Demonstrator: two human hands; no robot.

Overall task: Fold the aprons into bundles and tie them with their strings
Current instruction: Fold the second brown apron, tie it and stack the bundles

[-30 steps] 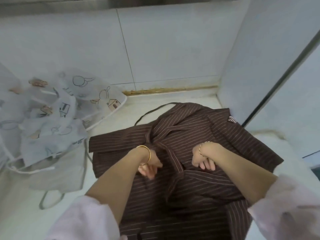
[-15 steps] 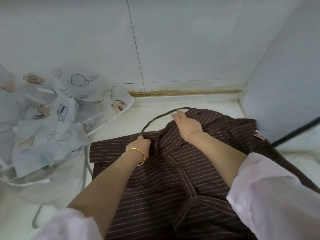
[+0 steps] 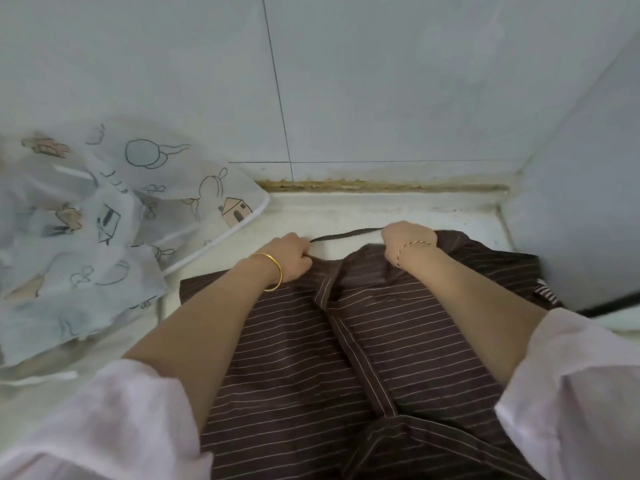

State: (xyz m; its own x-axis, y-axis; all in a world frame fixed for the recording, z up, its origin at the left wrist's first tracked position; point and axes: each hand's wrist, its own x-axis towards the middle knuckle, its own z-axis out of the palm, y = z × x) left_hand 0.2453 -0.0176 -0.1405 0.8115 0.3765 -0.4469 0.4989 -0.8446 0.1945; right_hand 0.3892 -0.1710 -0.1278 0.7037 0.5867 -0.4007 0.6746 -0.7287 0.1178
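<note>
**A:** What are your hands holding?

**B:** Your left hand (image 3: 289, 256) is clenched on the upper edge of the brown striped apron (image 3: 294, 358). The dark strap (image 3: 343, 234) reaches its fingertips. Your right hand (image 3: 408, 242) has its fingers curled round the other end of this strap, at the top of the apron.

**A:** And where does the apron lie?

**B:** From both grips it spreads toward you on the white counter (image 3: 381, 213), under your forearms. To the left of your left hand, near but not touching it, a white printed apron (image 3: 114, 216) lies crumpled.
</note>
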